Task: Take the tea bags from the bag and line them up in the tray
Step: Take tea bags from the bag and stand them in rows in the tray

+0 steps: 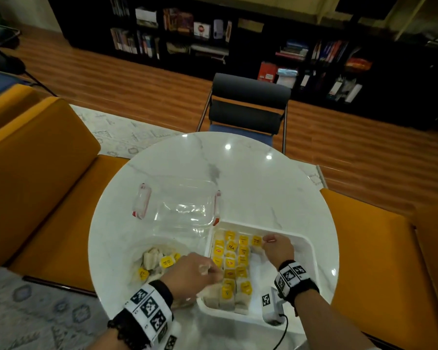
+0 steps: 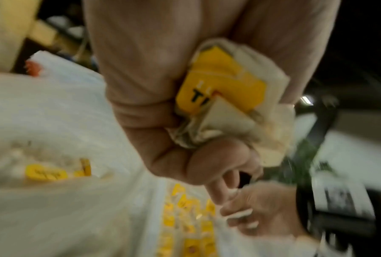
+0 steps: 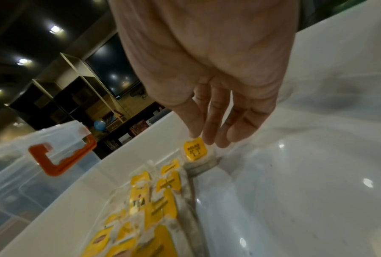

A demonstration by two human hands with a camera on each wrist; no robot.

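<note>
A white tray (image 1: pixel 311 251) stands on the right of the round table. It holds several tea bags (image 1: pixel 232 263) with yellow tags, laid in columns along its left side. My right hand (image 1: pixel 276 246) reaches to the tray's far part. In the right wrist view its straight fingertips (image 3: pixel 211 139) touch the far tea bag (image 3: pixel 195 150) of the rightmost column. My left hand (image 1: pixel 195 272) hovers at the tray's left edge and grips a bundle of tea bags (image 2: pixel 220 90) in its curled fingers. A clear plastic bag (image 1: pixel 137 251) with more tea bags (image 1: pixel 153 258) lies left of the tray.
A clear container (image 1: pixel 185 205) with red clips stands behind the bag and tray. A white device (image 1: pixel 269 306) with a black cable sits in the tray's near right corner. A dark chair (image 1: pixel 248 104) faces the table's far side. Orange seats (image 1: pixel 36 173) flank it.
</note>
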